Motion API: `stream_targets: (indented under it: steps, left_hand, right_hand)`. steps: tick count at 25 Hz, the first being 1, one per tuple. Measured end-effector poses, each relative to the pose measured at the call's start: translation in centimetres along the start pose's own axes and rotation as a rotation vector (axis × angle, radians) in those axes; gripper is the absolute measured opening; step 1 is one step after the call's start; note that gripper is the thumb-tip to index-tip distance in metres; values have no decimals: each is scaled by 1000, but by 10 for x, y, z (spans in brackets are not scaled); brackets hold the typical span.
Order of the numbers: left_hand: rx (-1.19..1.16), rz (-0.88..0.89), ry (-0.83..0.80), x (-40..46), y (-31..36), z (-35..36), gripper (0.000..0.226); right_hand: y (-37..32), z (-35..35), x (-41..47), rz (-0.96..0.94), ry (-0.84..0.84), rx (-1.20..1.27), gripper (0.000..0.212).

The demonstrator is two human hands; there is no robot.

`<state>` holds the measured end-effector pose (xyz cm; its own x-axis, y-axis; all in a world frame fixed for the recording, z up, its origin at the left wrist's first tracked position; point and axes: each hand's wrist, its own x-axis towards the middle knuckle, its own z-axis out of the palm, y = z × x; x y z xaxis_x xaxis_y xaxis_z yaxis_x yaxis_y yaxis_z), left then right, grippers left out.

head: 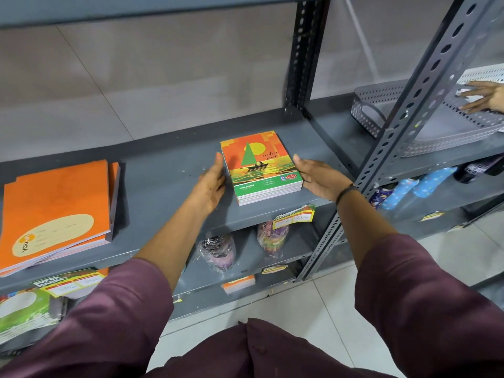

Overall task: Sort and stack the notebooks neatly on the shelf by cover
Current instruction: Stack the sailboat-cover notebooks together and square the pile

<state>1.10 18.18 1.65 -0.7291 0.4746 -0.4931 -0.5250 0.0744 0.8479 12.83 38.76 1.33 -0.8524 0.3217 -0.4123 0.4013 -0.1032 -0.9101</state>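
A small stack of notebooks with an orange and green sailboat cover lies flat on the grey metal shelf, near its right end. My left hand rests flat against the stack's left edge, fingers straight. On the opposite side, my right hand presses the right edge the same way. Neither hand wraps around the stack. A larger stack of plain orange notebooks sits at the shelf's left end, slightly fanned.
Perforated steel uprights frame the shelf. A grey perforated basket stands on the neighbouring shelf, where another person's hand reaches. Wrapped goods, price tags and green-covered books lie below.
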Motion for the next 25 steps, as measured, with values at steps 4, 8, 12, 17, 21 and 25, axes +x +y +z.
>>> stream_targets:
  steps: [4, 8, 12, 17, 21, 25]
  left_hand:
    - [-115, -12, -23, 8, 12, 13, 88]
    - [-64, 9, -40, 13, 12, 17, 87]
    - [-5, 4, -76, 12, 15, 17, 82]
    - [93, 88, 142, 6, 18, 19, 48]
    - [325, 412, 369, 5, 9, -2, 26]
    - [627, 667, 356, -13, 20, -75, 23]
  right_hand:
    - [-15, 17, 11, 33, 90, 25, 53]
    - [15, -3, 77, 80, 138, -37, 101]
    - [22, -6, 83, 94, 132, -82, 110]
    - [-28, 40, 26, -157, 453, -457, 48]
    - [-38, 89, 24, -377, 633, -760, 41]
    - [-37, 156, 36, -491, 397, -793, 42]
